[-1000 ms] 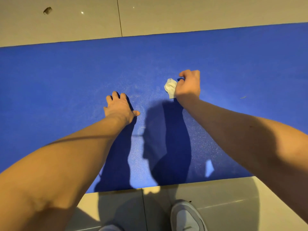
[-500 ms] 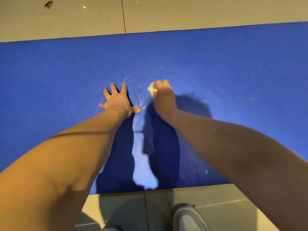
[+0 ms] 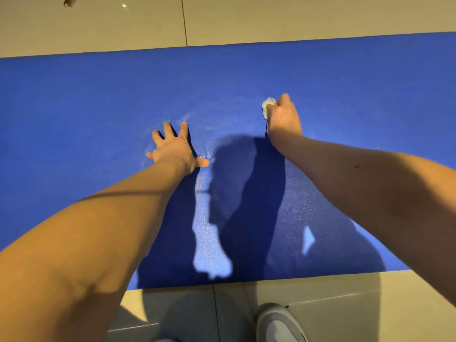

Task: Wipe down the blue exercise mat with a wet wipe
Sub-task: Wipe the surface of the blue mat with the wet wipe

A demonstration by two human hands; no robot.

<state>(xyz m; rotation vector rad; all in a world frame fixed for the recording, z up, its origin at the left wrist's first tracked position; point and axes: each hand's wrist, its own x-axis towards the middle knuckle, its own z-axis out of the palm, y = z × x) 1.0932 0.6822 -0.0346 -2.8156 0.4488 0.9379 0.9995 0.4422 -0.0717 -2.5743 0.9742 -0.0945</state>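
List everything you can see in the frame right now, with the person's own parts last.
exercise mat: one, blue, spread across the floor from left edge to right edge of the view
wet wipe: one, white, bunched, on the mat at the right hand's fingers
floor: beige tiles with dark joints, beyond the mat and in front of it
dark scrap: one, dark, on the far tiles at upper left; too small to identify
thin speck: one, pale, on the mat at far right
shoe: one, grey, on the near tiles at the bottom
left hand: one, fingers spread, pressed flat on the mat
right hand: one, fingers curled, holds the wet wipe against the mat
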